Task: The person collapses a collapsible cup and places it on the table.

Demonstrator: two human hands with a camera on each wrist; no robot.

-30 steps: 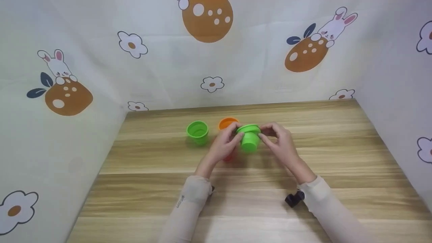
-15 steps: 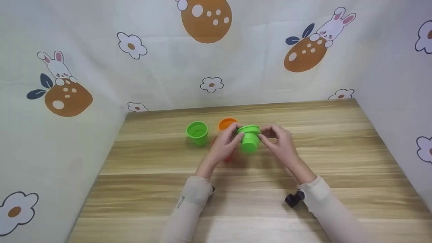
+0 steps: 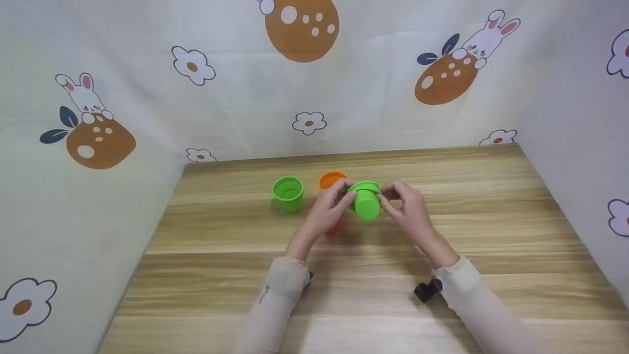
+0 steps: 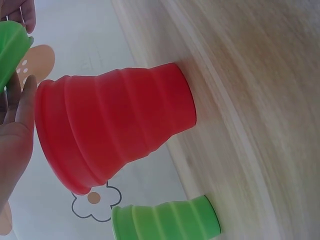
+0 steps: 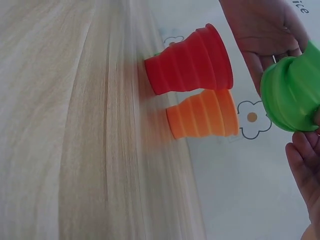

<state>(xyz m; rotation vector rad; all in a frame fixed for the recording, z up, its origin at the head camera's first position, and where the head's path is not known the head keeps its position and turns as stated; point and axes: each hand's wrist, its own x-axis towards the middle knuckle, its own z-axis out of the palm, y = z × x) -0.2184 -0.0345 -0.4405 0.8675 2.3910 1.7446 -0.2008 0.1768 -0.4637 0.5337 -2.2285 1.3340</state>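
Green cup: is pinched near its rim by left hand and right hand.
Folds: probably best pressed evenly, clear of the red cup.

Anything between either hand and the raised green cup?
Nothing visible: the left hand and right hand both hold the raised green cup near its rim. The red cup stands below the left hand, the orange cup beyond it; neither intervenes.
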